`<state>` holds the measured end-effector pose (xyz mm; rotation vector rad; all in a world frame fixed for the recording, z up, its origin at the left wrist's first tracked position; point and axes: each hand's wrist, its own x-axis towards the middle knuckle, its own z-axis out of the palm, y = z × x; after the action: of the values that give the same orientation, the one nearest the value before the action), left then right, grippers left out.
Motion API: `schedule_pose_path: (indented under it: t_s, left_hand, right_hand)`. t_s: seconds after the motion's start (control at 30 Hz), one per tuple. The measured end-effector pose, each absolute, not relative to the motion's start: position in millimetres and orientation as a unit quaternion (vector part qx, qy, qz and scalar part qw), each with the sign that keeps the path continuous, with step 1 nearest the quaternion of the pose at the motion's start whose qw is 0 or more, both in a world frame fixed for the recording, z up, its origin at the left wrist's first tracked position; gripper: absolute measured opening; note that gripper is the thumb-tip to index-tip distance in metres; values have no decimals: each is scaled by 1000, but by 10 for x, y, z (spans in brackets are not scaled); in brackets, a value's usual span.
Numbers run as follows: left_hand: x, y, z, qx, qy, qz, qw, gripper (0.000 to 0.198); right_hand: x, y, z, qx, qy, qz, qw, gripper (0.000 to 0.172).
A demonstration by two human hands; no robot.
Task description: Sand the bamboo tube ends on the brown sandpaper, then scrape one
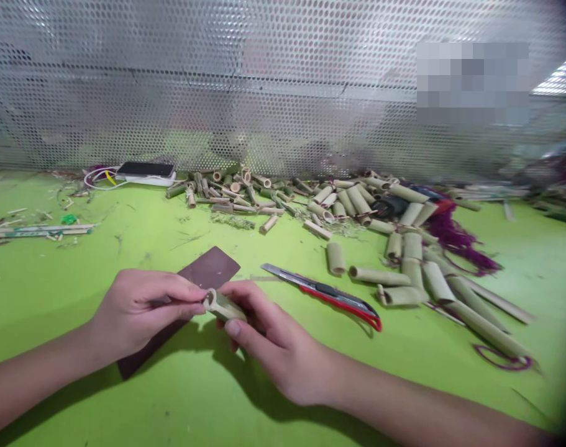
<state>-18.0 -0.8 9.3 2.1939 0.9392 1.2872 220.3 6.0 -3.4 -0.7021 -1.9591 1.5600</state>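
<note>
A short hollow bamboo tube (225, 307) is gripped in my right hand (273, 338), its open end tipped toward my left hand. The thumb and fingers of my left hand (145, 310) are pinched together at the rim of that end; whatever lies between the fingertips is too small to name. Under both hands a dark brown strip that looks like sandpaper (212, 267) lies slantwise on the green table (180, 403). To the right of my right hand rests a red and black utility knife (329, 295) with its blade out.
Many bamboo pieces (357, 198) are heaped along the back and down the right side, with purple fibres (455, 239) among them. A phone (145, 169) lies on a white block with a cable. Thin sticks (40, 231) lie at left. A perforated metal screen (180, 93) closes off the back.
</note>
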Motion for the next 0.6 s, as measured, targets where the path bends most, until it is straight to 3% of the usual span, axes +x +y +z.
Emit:
schedule_pose_path:
  t_s: [0.37,0.6]
  left_hand:
    - [-258,78,175,858,286,370,211,7]
    - [-239,44,155,805,354,406,250,5]
  right_hand:
    - [2231,62,94,-292,-783,502,222,27]
    - [2215,69,62,-293,-775,502,248,26]
